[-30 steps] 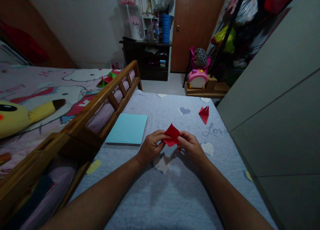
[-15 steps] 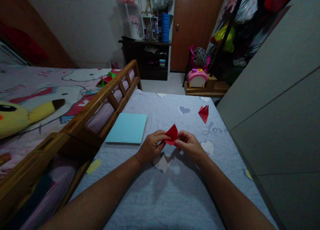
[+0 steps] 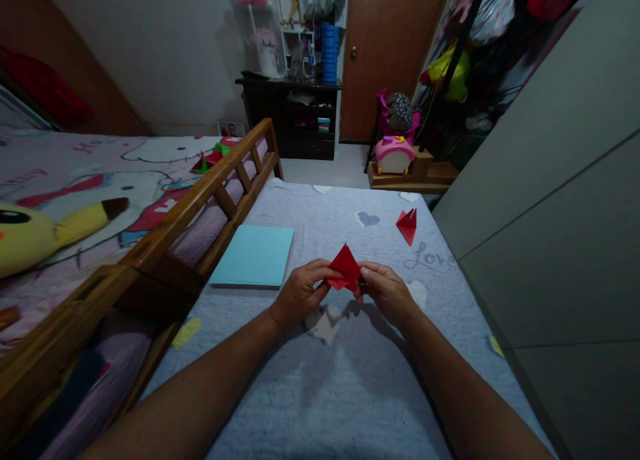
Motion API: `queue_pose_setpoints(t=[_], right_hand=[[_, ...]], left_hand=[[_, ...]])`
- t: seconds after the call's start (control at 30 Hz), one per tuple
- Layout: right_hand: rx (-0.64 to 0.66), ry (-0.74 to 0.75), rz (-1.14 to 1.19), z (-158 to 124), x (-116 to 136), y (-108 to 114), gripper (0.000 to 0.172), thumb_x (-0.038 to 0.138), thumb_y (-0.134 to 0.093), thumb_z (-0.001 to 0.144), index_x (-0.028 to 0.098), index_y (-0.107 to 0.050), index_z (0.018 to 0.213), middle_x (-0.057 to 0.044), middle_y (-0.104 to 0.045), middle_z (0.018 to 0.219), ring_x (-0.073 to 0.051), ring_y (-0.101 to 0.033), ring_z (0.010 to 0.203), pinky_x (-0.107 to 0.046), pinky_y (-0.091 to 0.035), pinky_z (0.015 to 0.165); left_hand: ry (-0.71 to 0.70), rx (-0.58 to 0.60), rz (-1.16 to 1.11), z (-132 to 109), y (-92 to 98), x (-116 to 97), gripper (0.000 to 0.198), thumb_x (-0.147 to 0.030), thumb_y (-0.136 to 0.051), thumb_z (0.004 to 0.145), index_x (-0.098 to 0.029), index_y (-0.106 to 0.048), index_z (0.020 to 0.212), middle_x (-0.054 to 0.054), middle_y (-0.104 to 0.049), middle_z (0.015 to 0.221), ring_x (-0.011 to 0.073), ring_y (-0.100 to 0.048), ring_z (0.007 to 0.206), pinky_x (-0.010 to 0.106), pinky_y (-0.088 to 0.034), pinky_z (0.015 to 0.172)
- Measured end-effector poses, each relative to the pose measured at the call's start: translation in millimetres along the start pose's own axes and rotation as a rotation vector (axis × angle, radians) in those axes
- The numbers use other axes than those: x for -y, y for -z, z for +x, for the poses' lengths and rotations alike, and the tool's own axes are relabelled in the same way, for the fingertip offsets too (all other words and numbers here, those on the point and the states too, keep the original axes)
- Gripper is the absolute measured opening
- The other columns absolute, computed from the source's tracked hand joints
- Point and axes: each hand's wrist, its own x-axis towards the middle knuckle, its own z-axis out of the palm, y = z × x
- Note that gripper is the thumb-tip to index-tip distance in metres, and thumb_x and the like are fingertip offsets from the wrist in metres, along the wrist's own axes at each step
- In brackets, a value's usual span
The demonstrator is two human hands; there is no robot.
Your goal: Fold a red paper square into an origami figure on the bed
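A piece of folded red origami paper [image 3: 345, 268] is held up over the bed, its pointed tip facing away from me. My left hand [image 3: 303, 288] pinches its left side between thumb and fingers. At its right corner, my right hand [image 3: 385, 288] has thumb and fingertips closed on the edge. Farther off to the right, a second folded red paper piece [image 3: 407, 227] lies on the bedsheet [image 3: 320, 380]. To the left of my hands rests a stack of light blue square paper [image 3: 254, 255].
A wooden bed rail [image 3: 200, 207] runs along the left side, with a yellow plush toy [image 3: 45, 240] and red-green folded paper [image 3: 213, 159] on the bed beyond. A pale cabinet [image 3: 550, 200] borders the right. A dark low cabinet [image 3: 265, 117] stands at the back.
The held red paper now looks flatter and wider, with its broad face showing. My right hand has shifted slightly right along the paper's edge; my left hand stays nearly in place.
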Motion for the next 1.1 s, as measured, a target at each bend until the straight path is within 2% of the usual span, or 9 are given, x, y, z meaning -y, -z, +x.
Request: queue_pose_setpoints(t=[0.4,0.57,0.7,0.87,1.1], right_hand=[[-0.017,0.056,-0.121,-0.5,-2.2,-1.5,0.029,0.044,-0.074,0.079,0.019,-0.072,0.093,0.003,-0.062,0.065,-0.009,-0.051,0.051,-0.021,-0.044,0.049],[-0.019,0.106,-0.159,1.2,-2.9,-0.8,0.026,0.042,-0.076,0.076,0.019,-0.072,0.087,0.002,-0.064,0.07,-0.008,-0.049,0.05,-0.021,-0.041,0.047],[-0.005,0.089,-0.133,0.9,-3.5,0.2,0.025,0.041,-0.078,0.074,0.019,-0.073,0.087,0.001,-0.064,0.069,-0.008,-0.049,0.051,-0.021,-0.041,0.048],[0.004,0.017,-0.046,0.1,-3.9,1.8,0.031,0.049,-0.072,0.08,0.018,-0.072,0.085,0.001,-0.06,0.065,-0.01,-0.052,0.053,-0.022,-0.043,0.049],[-0.017,0.041,-0.104,-0.2,-3.5,-0.3,0.031,0.047,-0.073,0.079,0.018,-0.071,0.089,0.002,-0.06,0.063,-0.01,-0.05,0.052,-0.022,-0.042,0.05]], left_hand=[[-0.024,-0.003,0.063,-0.7,-0.6,-2.5,0.034,-0.006,-0.057,0.085,-0.023,-0.072,0.11,0.008,-0.073,0.107,0.0194,-0.069,0.099,0.032,-0.056,0.087],[-0.089,-0.02,0.076,-0.2,-1.6,-2.5,0.03,-0.009,-0.057,0.087,-0.021,-0.071,0.111,0.008,-0.074,0.103,0.0186,-0.07,0.097,0.031,-0.057,0.085],[-0.107,-0.031,0.085,-0.5,-1.3,-2.3,0.029,-0.009,-0.058,0.088,-0.021,-0.071,0.111,0.008,-0.075,0.103,0.0183,-0.071,0.096,0.03,-0.057,0.084],[-0.113,-0.021,0.089,-0.6,-0.3,-2.4,0.032,-0.008,-0.057,0.088,-0.021,-0.07,0.113,0.007,-0.075,0.104,0.0176,-0.07,0.097,0.029,-0.056,0.086],[-0.088,-0.003,0.07,-1.5,-1.4,-3.0,0.038,-0.005,-0.056,0.085,-0.021,-0.068,0.118,0.008,-0.074,0.108,0.0183,-0.069,0.1,0.031,-0.056,0.087]])
